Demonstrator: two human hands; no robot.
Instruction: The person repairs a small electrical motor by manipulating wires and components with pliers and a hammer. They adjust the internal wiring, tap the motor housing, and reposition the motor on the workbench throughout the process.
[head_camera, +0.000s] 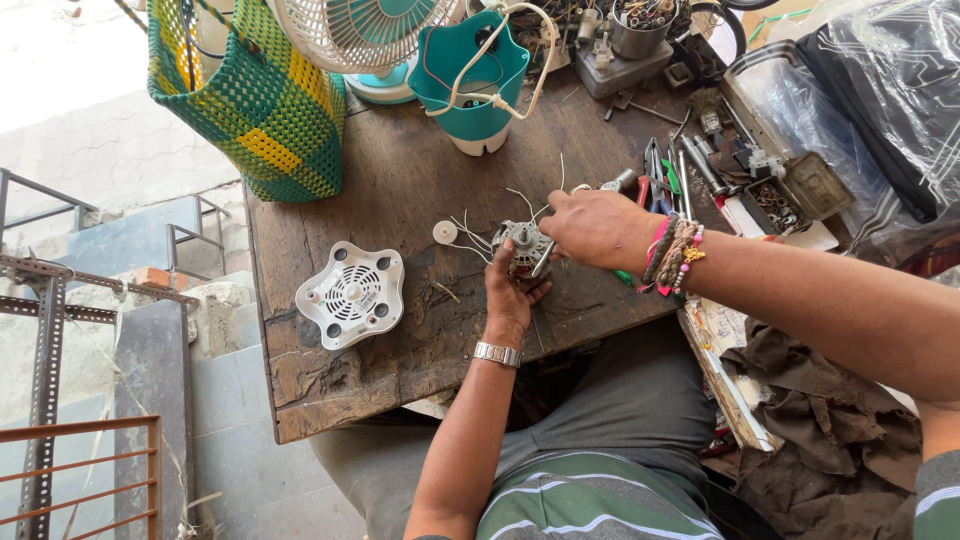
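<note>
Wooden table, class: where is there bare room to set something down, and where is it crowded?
Free: the wooden table between the woven basket and the small motor; also the near edge below the white vented cover. Crowded: the far right, with hand tools and parts trays.

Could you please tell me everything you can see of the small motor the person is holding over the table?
The small motor is a compact, roundish metal unit, grey and silvery, with thin white wires fanning out from it to the left and upward. It sits just above the worn wooden table, near its middle. The left hand cups it from below. The right hand comes in from the right, pressing a slim metal tool against it. Finer detail is too small to tell.
</note>
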